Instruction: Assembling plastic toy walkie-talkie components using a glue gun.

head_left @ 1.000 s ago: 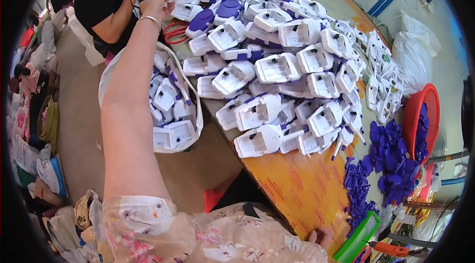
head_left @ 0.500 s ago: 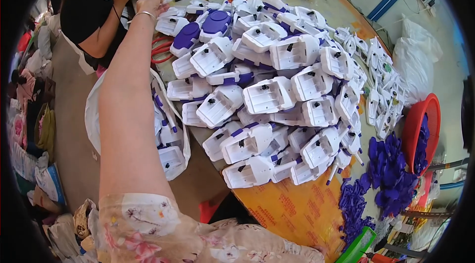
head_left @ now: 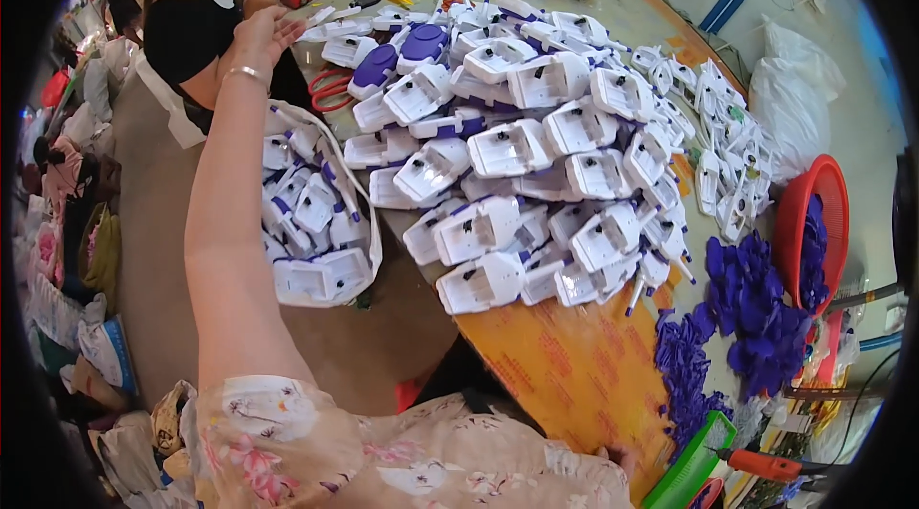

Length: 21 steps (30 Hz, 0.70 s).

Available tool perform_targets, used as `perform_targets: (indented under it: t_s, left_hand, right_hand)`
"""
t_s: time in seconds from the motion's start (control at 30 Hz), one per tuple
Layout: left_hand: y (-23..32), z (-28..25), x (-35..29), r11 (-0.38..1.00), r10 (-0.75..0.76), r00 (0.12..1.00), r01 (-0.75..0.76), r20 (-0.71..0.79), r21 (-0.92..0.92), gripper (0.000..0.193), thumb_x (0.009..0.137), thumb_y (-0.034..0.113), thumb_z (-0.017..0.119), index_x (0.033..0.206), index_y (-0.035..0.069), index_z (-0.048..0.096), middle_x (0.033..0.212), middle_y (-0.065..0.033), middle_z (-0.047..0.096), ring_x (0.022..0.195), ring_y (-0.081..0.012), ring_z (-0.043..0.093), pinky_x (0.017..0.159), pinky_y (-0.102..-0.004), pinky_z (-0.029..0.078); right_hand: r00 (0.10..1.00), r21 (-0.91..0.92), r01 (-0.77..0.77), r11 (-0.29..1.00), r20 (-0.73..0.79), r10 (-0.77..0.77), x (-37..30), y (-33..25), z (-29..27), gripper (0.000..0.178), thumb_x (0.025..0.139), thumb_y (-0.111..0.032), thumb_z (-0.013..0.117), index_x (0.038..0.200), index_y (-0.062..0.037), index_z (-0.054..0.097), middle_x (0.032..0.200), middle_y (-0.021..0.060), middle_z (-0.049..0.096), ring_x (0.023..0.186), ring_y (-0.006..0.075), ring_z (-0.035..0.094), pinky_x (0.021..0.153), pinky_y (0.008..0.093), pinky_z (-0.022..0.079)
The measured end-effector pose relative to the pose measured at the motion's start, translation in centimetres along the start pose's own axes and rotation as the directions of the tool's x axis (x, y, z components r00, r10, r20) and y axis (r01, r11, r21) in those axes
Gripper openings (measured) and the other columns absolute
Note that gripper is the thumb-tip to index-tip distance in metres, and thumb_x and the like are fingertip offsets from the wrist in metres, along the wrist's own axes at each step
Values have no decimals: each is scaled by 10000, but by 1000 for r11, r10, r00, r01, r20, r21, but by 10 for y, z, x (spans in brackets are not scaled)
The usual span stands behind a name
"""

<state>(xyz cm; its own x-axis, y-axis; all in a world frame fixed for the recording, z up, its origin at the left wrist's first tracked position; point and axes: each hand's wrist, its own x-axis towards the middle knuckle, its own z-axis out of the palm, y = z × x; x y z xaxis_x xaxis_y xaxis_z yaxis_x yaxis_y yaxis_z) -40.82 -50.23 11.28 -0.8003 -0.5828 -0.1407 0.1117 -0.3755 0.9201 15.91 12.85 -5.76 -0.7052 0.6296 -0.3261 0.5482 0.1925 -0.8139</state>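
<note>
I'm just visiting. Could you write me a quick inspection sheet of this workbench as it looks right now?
Surface: orange-brown wooden table, mostly covered.
Job's things: heap of white plastic housings, a few with purple tops; more in a white sack hanging at the table edge.
Clutter: pile of small purple plastic parts, red plastic basket, red scissors, green tray, orange-handled tool.
Hands: left hand raised, outstretched over the far end; right hand barely visible at the table's near edge.
Cables: nothing seen.
Surroundings: another person in a black top seated opposite; bags on the floor.
</note>
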Motion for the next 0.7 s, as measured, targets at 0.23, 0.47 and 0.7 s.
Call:
perform_targets:
  t_s: [0.23, 0.47, 0.7]
  left_hand:
    - [-36, 16, -265, 960, 31, 786, -196, 617, 201, 187, 833, 106, 547, 943, -44, 559, 783, -111, 598, 647, -184, 588, 586, -294, 479]
    - [-130, 15, -443, 875, -451, 239, -73, 860, 479, 201, 815, 36, 618, 996, -41, 578, 849, -62, 615, 708, -113, 613, 627, -241, 514]
    - [-141, 173, -501, 704, -221, -146, -708, 964, 55, 191, 787, 110, 616, 914, -31, 589, 708, -53, 579, 658, -89, 515, 606, -250, 439]
  right_hand:
    - [864, -62, 475, 878, -154, -479, -24, -58, 31, 89, 803, -74, 638, 840, -35, 567, 726, 10, 523, 635, 78, 484, 576, 219, 410]
    - [945, 483, 275, 831, 21, -325, -31, -86, 11, 81, 825, 3, 590, 900, -3, 562, 747, 15, 579, 647, 62, 548, 542, 201, 438]
    - [911, 240, 410, 880, -161, -380, -53, -42, -29, 45, 798, 7, 622, 824, -4, 586, 664, -14, 561, 570, 28, 500, 514, 186, 409]
